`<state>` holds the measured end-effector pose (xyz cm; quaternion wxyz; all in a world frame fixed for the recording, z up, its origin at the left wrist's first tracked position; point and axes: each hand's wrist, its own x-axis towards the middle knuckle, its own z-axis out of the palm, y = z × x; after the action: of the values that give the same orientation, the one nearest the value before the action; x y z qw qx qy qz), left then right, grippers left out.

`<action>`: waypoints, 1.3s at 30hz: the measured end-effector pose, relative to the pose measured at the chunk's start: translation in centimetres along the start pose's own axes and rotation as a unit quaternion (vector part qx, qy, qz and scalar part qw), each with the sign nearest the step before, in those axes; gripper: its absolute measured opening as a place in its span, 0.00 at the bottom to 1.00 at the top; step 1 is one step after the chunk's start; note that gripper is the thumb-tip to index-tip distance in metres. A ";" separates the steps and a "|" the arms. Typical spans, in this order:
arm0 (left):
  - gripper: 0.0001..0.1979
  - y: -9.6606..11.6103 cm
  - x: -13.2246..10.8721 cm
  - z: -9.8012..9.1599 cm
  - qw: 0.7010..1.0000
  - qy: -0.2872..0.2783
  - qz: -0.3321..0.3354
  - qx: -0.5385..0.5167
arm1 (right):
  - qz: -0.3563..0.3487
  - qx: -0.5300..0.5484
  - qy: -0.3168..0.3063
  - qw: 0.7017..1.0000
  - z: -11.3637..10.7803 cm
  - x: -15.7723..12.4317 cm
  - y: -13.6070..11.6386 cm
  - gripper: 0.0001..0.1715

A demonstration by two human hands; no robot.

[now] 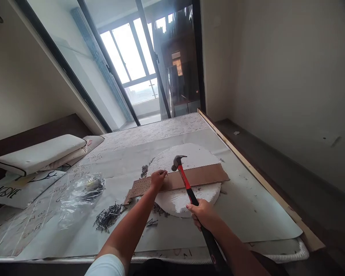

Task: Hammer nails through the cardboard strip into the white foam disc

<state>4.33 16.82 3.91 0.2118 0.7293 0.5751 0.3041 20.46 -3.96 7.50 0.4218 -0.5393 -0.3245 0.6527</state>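
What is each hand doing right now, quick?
Left hand: fingers pinched at the brown board, seemingly on a nail, too small to tell.
Right hand: closed around the hammer handle.

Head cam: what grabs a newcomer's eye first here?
The red-and-black claw hammer, gripped by the right hand with its head raised over a brown board. The board lies across a round white foam slab at the middle of the covered surface. The left hand pinches something small, probably a nail, at the board's edge, and a heap of loose nails lies to the left.
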 end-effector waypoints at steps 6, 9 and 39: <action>0.15 -0.3 0.0 0.2 1.000 -0.010 -0.003 0.019 | -0.017 -0.023 -0.001 1.000 -0.2 0.2 0.2 0.09; 0.14 -0.4 0.0 0.5 0.999 -0.012 0.012 0.032 | -0.027 -0.041 0.001 0.999 -0.3 0.5 0.9 0.08; 0.12 -1.5 -1.4 1.0 0.998 0.004 0.019 0.059 | -0.051 -0.324 0.042 0.944 2.9 1.0 -3.3 0.10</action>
<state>3.72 15.85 1.90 0.1600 0.7499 0.5794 0.2764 18.25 -1.56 10.61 0.2706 -0.6565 -0.5273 0.4666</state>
